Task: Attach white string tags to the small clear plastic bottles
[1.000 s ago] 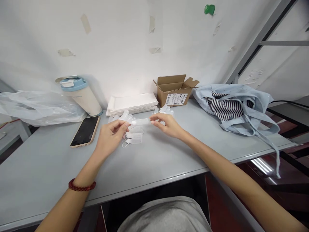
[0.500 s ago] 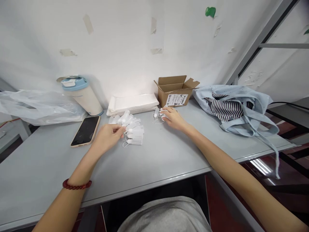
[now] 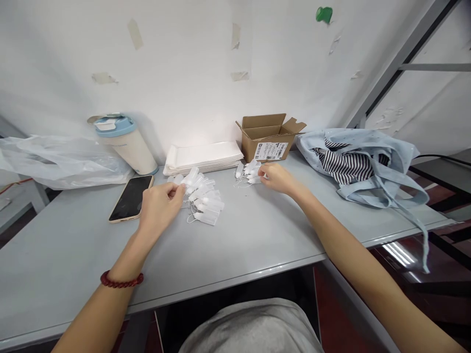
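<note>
A loose pile of small translucent plastic bottles (image 3: pixel 208 203) with white caps and thin loops lies on the grey table (image 3: pixel 243 240). My left hand (image 3: pixel 162 201) is at the pile's left edge, thumb and forefinger pinched together against the bottles. Whether a bottle is between those fingertips is hard to see. A smaller group of the same bottles (image 3: pixel 252 169) lies in front of the cardboard box. At its right side is my right hand (image 3: pixel 277 177), fingers curled in and touching the group. Its fingertips are partly hidden, so what they pinch cannot be made out.
Behind the piles are a stack of white trays (image 3: pixel 202 156) and an open cardboard box (image 3: pixel 267 139). A phone (image 3: pixel 131 198), a leaning tumbler (image 3: pixel 127 144) and a plastic bag (image 3: pixel 66 162) are on the left. A light blue cloth bag (image 3: pixel 390 176) lies on the right.
My left hand has shifted slightly left and up along the pile, and the front bottles have spread a little. My right hand's fingers have drawn rightward off the small group and curled in.
</note>
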`<state>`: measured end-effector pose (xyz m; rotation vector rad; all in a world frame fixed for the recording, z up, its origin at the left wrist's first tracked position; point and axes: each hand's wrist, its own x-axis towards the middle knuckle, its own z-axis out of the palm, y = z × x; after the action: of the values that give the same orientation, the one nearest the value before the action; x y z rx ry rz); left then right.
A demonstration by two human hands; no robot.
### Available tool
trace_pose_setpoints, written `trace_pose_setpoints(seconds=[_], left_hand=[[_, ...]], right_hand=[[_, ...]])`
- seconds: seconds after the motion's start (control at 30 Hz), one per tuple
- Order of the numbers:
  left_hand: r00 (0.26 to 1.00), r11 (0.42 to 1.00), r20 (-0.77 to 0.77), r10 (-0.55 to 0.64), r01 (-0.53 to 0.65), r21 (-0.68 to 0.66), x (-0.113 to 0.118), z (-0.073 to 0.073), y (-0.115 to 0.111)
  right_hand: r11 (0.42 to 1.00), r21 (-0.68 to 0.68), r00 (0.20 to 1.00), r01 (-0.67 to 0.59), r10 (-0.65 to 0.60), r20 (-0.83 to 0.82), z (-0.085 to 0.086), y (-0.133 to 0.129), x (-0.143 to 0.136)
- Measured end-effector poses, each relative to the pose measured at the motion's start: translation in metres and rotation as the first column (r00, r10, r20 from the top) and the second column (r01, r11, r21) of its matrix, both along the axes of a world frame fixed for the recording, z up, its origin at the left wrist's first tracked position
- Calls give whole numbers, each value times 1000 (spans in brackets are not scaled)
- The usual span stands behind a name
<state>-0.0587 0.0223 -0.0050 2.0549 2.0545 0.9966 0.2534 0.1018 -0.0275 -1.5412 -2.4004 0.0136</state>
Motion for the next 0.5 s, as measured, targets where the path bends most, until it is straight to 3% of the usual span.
trace_pose_setpoints(seconds=[0.3, 0.5], left_hand=[[999, 1000, 53, -8, 9, -30, 7, 1, -3], [942, 961, 326, -81, 161, -226, 20, 13, -12]], right_hand=[[984, -170, 995, -51, 65, 79, 0, -6, -8], [972, -142, 964, -186, 153, -216, 16, -20, -14]])
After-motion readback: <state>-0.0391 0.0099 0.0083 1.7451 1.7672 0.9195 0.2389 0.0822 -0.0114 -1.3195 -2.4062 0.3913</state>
